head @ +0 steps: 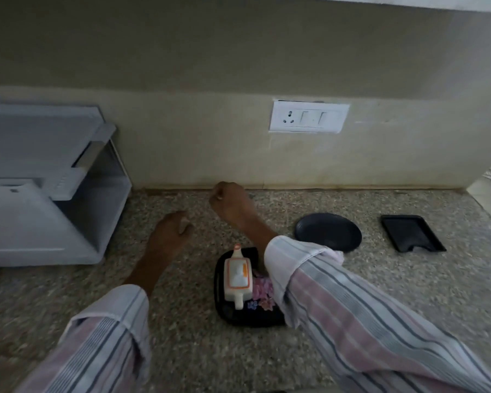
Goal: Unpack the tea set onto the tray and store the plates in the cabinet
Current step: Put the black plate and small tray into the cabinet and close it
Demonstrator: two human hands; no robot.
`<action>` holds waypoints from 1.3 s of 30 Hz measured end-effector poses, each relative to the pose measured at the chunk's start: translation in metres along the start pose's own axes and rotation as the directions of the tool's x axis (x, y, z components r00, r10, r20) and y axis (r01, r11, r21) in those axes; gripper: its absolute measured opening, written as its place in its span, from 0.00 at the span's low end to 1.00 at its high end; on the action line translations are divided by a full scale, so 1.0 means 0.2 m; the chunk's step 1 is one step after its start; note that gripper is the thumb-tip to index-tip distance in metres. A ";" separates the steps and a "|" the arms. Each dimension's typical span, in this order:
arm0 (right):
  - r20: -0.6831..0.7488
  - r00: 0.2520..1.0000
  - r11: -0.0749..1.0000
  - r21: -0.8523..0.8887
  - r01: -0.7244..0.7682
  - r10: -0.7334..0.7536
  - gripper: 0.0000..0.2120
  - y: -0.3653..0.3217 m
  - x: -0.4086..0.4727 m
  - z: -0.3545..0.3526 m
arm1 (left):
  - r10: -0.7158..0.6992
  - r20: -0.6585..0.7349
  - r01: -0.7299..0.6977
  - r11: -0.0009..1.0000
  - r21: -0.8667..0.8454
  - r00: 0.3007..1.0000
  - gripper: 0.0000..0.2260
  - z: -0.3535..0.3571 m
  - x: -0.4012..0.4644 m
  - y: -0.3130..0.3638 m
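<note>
In the head view, the teapot sits on the tray near the desk's front edge, so unpacking has begun. Both plates wait by the back edge, not stored yet. The left hand and right hand are curled and hold nothing I can see.

white rack, wall socket, granite counter
</note>
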State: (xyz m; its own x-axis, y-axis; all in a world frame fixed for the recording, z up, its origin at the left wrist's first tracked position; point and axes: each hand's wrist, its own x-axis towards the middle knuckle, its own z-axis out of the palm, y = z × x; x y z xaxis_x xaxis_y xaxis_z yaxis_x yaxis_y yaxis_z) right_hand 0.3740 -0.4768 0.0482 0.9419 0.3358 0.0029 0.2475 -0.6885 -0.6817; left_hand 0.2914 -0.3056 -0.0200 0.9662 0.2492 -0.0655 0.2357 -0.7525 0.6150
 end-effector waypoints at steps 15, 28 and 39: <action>-0.011 0.964 0.961 -0.078 -0.265 0.265 0.12 1.05 0.04 -0.47 | 0.080 0.448 -0.200 0.954 0.225 0.890 0.34 0.50 0.54 0.53; -0.255 0.851 0.794 -0.311 -0.522 0.460 0.20 1.54 -0.09 -0.45 | 0.113 0.689 -0.472 0.806 0.358 0.716 0.35 0.90 0.76 0.66; -0.279 0.628 0.671 0.093 -0.736 0.727 0.39 1.74 -0.13 -0.46 | 0.054 0.657 -0.420 0.808 0.414 0.752 0.46 1.07 0.77 0.63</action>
State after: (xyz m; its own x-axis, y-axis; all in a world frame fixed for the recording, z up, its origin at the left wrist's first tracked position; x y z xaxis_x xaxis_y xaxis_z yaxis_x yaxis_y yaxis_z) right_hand 0.4555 -0.7843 -0.1210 0.8343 -0.4692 -0.2894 -0.5480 -0.6493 -0.5273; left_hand 0.4926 -0.4924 -0.1213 0.8074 -0.2542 -0.5324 -0.1723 -0.9647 0.1992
